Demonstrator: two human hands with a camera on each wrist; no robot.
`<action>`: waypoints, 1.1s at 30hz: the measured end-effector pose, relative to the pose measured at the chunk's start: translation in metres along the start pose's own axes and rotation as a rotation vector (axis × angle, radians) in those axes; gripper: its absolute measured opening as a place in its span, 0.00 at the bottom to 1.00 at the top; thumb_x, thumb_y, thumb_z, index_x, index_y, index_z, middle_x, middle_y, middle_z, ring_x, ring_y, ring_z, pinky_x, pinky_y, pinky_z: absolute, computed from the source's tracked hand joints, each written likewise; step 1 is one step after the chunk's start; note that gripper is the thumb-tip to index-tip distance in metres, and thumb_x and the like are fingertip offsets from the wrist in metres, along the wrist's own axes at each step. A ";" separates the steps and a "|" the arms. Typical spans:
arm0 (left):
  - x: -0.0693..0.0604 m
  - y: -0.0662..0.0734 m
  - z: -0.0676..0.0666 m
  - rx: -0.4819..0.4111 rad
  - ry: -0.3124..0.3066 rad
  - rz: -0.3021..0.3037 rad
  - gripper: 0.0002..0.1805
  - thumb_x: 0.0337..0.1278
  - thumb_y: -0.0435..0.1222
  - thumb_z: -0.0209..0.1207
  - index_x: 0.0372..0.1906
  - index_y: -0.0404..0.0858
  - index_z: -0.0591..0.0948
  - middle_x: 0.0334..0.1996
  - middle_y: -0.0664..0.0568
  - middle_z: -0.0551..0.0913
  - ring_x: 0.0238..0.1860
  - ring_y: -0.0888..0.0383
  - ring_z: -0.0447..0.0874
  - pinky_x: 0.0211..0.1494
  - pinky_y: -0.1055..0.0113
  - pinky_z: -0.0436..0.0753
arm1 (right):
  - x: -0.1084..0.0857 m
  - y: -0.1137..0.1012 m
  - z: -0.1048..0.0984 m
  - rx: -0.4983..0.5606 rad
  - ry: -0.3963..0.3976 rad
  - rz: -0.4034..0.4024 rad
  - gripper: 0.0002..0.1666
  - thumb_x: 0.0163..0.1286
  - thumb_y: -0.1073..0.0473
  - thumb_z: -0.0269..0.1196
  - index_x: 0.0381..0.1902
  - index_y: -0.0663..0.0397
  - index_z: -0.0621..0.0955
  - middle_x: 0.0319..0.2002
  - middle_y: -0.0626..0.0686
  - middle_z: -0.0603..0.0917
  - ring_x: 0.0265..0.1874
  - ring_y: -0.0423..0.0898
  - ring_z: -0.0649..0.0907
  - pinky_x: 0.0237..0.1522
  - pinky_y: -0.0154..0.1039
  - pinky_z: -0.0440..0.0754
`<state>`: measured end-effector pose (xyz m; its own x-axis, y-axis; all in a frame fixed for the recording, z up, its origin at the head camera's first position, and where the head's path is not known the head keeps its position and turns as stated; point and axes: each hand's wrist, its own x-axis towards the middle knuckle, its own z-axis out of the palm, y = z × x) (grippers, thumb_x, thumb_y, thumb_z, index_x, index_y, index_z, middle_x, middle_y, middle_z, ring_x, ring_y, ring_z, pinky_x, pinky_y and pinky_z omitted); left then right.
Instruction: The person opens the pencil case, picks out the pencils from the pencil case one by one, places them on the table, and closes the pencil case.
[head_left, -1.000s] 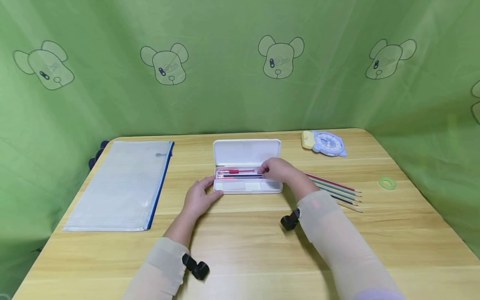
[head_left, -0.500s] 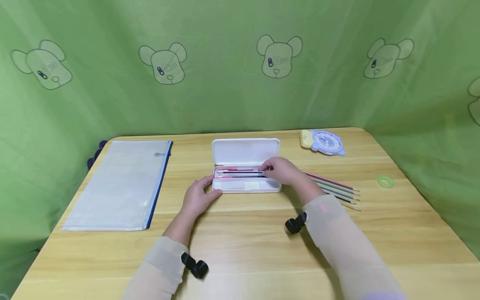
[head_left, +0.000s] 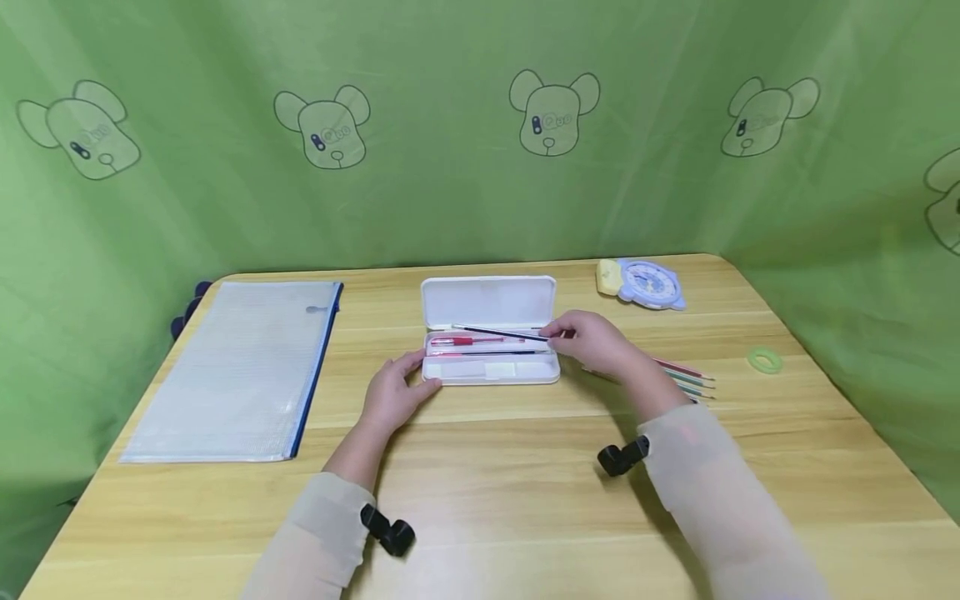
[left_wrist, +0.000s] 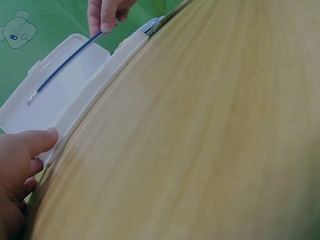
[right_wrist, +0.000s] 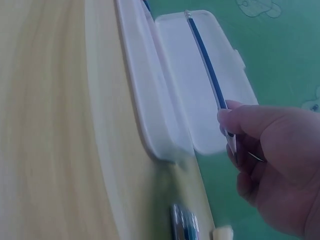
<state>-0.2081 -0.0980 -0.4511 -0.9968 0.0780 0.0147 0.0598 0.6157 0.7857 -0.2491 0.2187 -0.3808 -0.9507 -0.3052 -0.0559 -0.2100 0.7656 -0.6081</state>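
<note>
A white pencil case (head_left: 487, 303) lies on the table with its lid raised. My left hand (head_left: 392, 397) grips its left end, the thumb along the front edge in the left wrist view. My right hand (head_left: 594, 342) pinches a dark blue pencil (right_wrist: 206, 60) near its sharpened end, over the right end of the case. The pencil slants up to the left, its eraser end in front of the lid. Inside the case lie a red pen (head_left: 463, 341) and another dark, slim item (head_left: 495, 354). My right hand and wrist partly cover several coloured pencils (head_left: 690, 379) on the table.
A clear mesh zip folder (head_left: 232, 375) with a blue edge lies at the left. A lavender object with a clock face (head_left: 649, 284) and a yellow block (head_left: 609, 277) sit at the back right. A green ring (head_left: 765, 360) lies further right. Green cloth surrounds the table.
My right hand has lifted the dark blue pencil out of the case's tray and drawn it to the right, eraser end tilted up. My left hand keeps its grip on the case.
</note>
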 end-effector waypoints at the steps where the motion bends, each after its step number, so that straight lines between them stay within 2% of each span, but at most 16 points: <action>1: 0.000 0.000 0.000 0.000 0.001 0.000 0.33 0.58 0.45 0.66 0.67 0.38 0.73 0.66 0.45 0.76 0.73 0.44 0.64 0.81 0.50 0.53 | -0.004 0.002 -0.002 0.001 0.012 -0.002 0.15 0.68 0.60 0.61 0.50 0.57 0.84 0.41 0.55 0.84 0.38 0.46 0.77 0.41 0.37 0.76; 6: 0.000 0.000 0.001 -0.006 -0.002 -0.006 0.34 0.58 0.45 0.66 0.68 0.38 0.72 0.67 0.46 0.75 0.73 0.44 0.64 0.82 0.50 0.52 | -0.025 0.015 -0.013 -0.013 0.062 -0.011 0.14 0.69 0.59 0.61 0.50 0.56 0.85 0.43 0.56 0.85 0.41 0.47 0.79 0.45 0.38 0.77; 13: -0.002 0.003 0.000 -0.008 -0.003 -0.006 0.33 0.58 0.44 0.65 0.68 0.37 0.72 0.67 0.45 0.75 0.73 0.44 0.64 0.82 0.50 0.51 | -0.059 0.040 -0.028 -0.045 0.118 0.013 0.15 0.69 0.58 0.62 0.50 0.57 0.84 0.48 0.60 0.84 0.48 0.54 0.81 0.52 0.49 0.79; 18: -0.002 0.003 0.001 -0.007 0.010 0.010 0.32 0.59 0.41 0.65 0.67 0.36 0.73 0.66 0.43 0.75 0.72 0.42 0.65 0.81 0.49 0.53 | -0.085 0.060 -0.036 -0.094 0.158 0.023 0.15 0.69 0.58 0.62 0.50 0.60 0.84 0.46 0.62 0.84 0.47 0.56 0.80 0.52 0.53 0.79; 25: -0.002 0.003 -0.001 -0.016 -0.005 0.010 0.33 0.59 0.44 0.65 0.67 0.37 0.72 0.67 0.44 0.75 0.73 0.45 0.65 0.82 0.52 0.51 | -0.119 0.084 -0.038 -0.109 0.160 0.083 0.15 0.68 0.58 0.63 0.49 0.60 0.84 0.49 0.66 0.83 0.48 0.60 0.80 0.50 0.54 0.78; 33: -0.001 0.002 0.000 -0.012 -0.007 0.001 0.33 0.59 0.45 0.65 0.68 0.38 0.72 0.67 0.46 0.75 0.73 0.46 0.65 0.82 0.53 0.52 | -0.139 0.101 -0.034 -0.113 0.157 0.128 0.15 0.69 0.58 0.63 0.49 0.60 0.84 0.51 0.69 0.81 0.52 0.65 0.79 0.52 0.62 0.77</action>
<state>-0.2070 -0.0971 -0.4494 -0.9964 0.0839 0.0112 0.0600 0.6064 0.7929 -0.1455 0.3574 -0.4074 -0.9932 -0.1168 0.0025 -0.1017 0.8537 -0.5107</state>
